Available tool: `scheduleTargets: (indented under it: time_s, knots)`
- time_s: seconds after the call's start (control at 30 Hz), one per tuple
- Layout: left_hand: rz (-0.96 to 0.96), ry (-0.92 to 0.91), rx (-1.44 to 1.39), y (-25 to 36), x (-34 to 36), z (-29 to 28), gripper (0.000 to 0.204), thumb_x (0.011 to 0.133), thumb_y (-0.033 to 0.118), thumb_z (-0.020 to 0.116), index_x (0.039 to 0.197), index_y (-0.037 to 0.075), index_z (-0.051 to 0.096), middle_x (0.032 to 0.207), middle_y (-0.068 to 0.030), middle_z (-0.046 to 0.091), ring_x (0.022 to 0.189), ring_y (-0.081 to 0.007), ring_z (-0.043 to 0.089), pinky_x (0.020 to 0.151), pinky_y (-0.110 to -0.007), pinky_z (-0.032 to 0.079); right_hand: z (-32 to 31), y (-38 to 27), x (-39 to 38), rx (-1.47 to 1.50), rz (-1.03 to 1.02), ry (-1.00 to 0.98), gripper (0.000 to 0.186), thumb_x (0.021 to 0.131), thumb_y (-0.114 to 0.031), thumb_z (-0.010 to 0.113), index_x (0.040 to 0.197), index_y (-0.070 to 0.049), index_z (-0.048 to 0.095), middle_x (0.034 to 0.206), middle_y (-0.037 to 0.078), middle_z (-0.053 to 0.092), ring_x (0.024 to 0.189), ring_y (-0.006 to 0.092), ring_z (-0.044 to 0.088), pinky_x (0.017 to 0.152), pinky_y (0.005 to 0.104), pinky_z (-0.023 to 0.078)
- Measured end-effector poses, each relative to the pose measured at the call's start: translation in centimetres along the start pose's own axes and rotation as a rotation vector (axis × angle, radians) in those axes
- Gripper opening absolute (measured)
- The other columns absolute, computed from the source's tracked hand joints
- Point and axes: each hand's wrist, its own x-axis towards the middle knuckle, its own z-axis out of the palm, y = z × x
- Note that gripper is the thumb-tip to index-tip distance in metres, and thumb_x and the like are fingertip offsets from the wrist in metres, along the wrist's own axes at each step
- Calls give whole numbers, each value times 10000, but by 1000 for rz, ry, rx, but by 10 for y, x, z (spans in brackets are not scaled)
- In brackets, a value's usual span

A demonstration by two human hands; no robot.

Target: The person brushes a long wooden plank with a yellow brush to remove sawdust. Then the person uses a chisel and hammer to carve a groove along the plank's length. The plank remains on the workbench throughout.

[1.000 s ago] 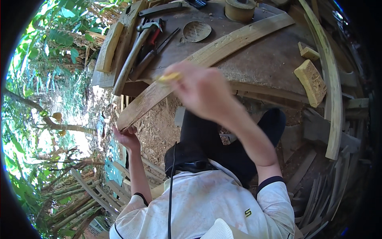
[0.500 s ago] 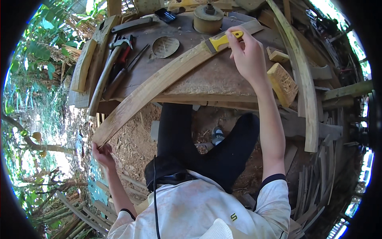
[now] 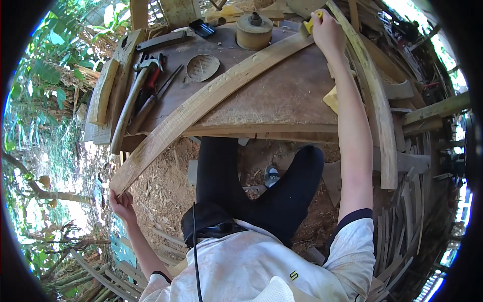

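Note:
A long wooden plank (image 3: pixel 211 94) lies slantwise over the workbench, its near left end jutting past the bench edge. My left hand (image 3: pixel 123 207) is closed around that near end, fingers curled under the wood. Far off at the plank's other end, my right hand (image 3: pixel 330 36) grips a scraper (image 3: pixel 308 25) with a yellow handle. The scraper's blade sits at or just over the plank's far end; contact is hard to make out. My right forearm partly covers a yellowish wood block (image 3: pixel 330 100).
On the bench (image 3: pixel 282 95) a hammer (image 3: pixel 133 98) and other hand tools lie at left, near a dry leaf (image 3: pixel 203 68). A round wooden block with a bolt (image 3: pixel 253 31) stands at the back. A long curved pole (image 3: pixel 375 85) borders the right; wood strips (image 3: pixel 402 216) pile below.
My right hand has carried the scraper away and to the right, toward the plank's far end. My left hand and the near end have shifted slightly down and left in view.

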Motion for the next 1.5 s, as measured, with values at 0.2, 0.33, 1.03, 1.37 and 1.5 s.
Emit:
scheduleTargets:
  time_s: [0.2,0.33,1.03,1.37,1.5]
  knots:
    - [142,47,163,-8,7,-16,516,1095,521,403,1160,51,604,865,-53,635,679,-133,536,572,-299,406,16,28,1,376,407,-250,343,1038,-376,610,1074,-48,701,848,109,740,651,227,709,627,360,542]
    - [514,72,558,7,-7,-35,669,1104,559,332,1443,11,511,1185,-128,651,839,-161,610,660,-310,482,28,9,0,403,376,-169,356,1044,-387,608,1073,-43,696,815,105,732,597,188,715,604,349,538]
    - [1189,-139,1000,50,-35,-42,396,1120,353,463,1053,-20,575,1232,-204,642,1128,-350,660,955,-477,568,-45,10,-2,695,558,-73,369,1055,-355,620,1131,-1,692,815,54,704,594,116,671,578,265,521]
    - [425,-81,584,57,-81,30,449,1128,448,408,898,76,509,722,-19,543,458,-96,545,378,-214,381,-72,-52,-3,1142,336,-350,261,1076,-324,595,1123,-93,706,763,-24,647,605,37,622,499,189,434]
    - [276,-200,579,52,-84,37,470,1126,462,406,844,95,483,651,2,492,438,-78,503,344,-226,346,-71,-76,-9,1127,217,-647,315,1070,-369,596,1127,-73,686,771,-10,656,609,56,628,525,221,465]
